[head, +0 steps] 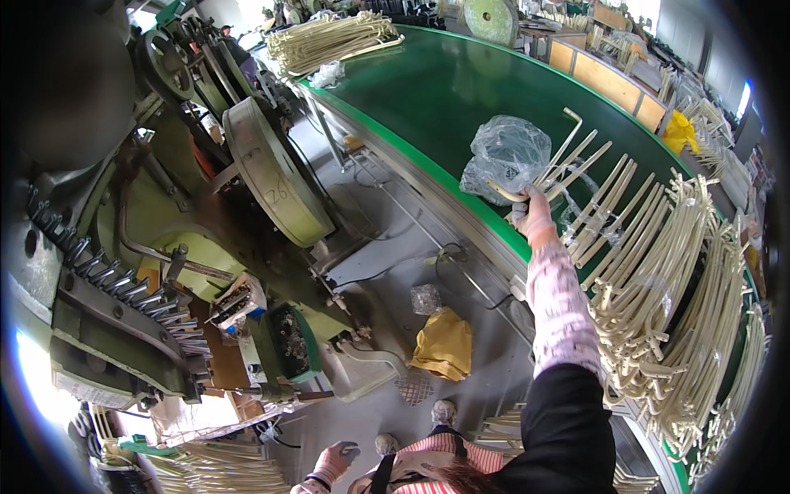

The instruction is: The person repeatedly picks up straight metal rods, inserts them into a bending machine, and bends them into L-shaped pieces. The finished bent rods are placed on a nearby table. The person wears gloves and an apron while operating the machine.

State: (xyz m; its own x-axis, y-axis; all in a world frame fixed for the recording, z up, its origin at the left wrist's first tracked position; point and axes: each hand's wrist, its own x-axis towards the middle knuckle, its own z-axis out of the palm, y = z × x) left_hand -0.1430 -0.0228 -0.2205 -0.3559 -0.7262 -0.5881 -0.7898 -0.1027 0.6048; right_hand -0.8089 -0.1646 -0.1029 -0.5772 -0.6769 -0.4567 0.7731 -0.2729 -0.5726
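With the arm stretched over the green belt conveyor (pixel 419 92), my gloved right hand (pixel 534 217) grips bent cream metal tubes (pixel 565 162). A crumpled clear plastic bag (pixel 507 154) lies just beyond that hand. To its right, more cream tubes (pixel 654 272) are heaped side by side across the belt, with bits of clear wrap among them. My left hand (pixel 336 462), also gloved, is low near my body, its fingers apart and curved, holding nothing that shows.
A green press machine with a large flywheel (pixel 274 173) stands at left, beside a green bin of small metal parts (pixel 295 346). Yellow cloth (pixel 442 346) lies on the floor by a foot pedal (pixel 415 388). Another tube pile (pixel 333 40) lies at the belt's far end.
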